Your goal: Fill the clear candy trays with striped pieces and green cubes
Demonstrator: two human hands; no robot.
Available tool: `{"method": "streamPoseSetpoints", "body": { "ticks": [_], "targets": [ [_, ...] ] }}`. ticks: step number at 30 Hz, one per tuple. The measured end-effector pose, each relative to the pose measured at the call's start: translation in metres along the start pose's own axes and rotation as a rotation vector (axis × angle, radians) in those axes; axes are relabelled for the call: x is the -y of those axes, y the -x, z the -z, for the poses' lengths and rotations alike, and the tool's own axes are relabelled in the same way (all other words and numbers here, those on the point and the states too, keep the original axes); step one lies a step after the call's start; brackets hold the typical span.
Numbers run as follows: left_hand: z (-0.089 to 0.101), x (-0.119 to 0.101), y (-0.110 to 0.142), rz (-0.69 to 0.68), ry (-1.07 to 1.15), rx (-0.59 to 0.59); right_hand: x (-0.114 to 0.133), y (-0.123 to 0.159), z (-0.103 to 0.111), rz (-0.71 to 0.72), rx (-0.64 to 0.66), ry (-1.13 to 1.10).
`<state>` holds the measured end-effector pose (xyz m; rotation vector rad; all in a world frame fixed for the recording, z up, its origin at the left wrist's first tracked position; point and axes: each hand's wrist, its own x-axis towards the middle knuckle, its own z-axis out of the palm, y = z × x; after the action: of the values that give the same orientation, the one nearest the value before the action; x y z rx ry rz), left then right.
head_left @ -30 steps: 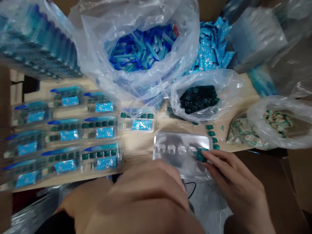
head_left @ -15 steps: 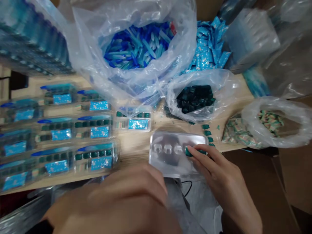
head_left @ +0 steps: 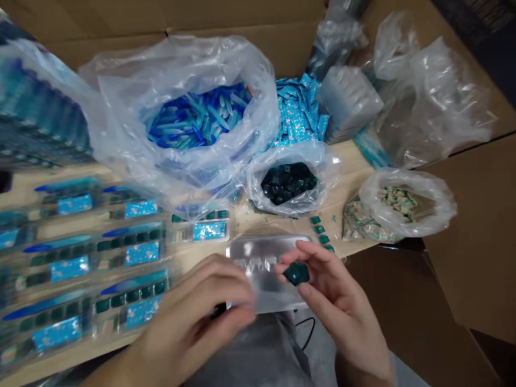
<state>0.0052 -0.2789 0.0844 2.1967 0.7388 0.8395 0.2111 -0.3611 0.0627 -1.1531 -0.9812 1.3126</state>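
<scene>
My right hand (head_left: 338, 301) holds a dark green, glossy piece (head_left: 297, 274) between thumb and fingers, above the right part of a clear plastic tray (head_left: 262, 298). My left hand (head_left: 209, 306) hovers at the tray's left side, its fingers curled toward the thumb and slightly blurred. A dark patch shows under those fingers, but I cannot make out whether it is something held. Molded hollows show in the tray between the hands. A short row of small green squares (head_left: 319, 229) lies on the table just behind the right hand.
Behind the tray stand a bag of dark green pieces (head_left: 288, 183) and a large bag of blue sticks (head_left: 201, 115). Blue packets (head_left: 298, 113) are heaped beside stacked clear trays (head_left: 350, 102). Filled packs (head_left: 141, 252) cover the left; a bag of striped pieces (head_left: 397, 204) stands right.
My right hand has lifted from the tray and turned palm inward, the green piece now at its fingertips. My left hand has moved up beside the tray. The whole view has shifted.
</scene>
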Motion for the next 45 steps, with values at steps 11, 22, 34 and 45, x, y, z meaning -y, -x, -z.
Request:
{"method": "streamPoseSetpoints", "body": {
  "ticks": [11,22,34,45],
  "targets": [
    [-0.02,0.005,-0.004,0.093,0.038,0.194,-0.012,0.009,-0.006,0.098,0.034,0.23],
    [-0.028,0.011,0.015,0.111,0.016,0.323,-0.016,0.019,-0.002,0.24,0.079,0.602],
    [-0.043,0.016,0.009,0.228,-0.287,0.259,-0.015,-0.009,0.0,0.456,0.006,1.107],
    [-0.042,0.018,0.009,0.246,-0.192,0.295,-0.017,-0.011,0.006,0.476,0.099,1.073]
  ]
}}
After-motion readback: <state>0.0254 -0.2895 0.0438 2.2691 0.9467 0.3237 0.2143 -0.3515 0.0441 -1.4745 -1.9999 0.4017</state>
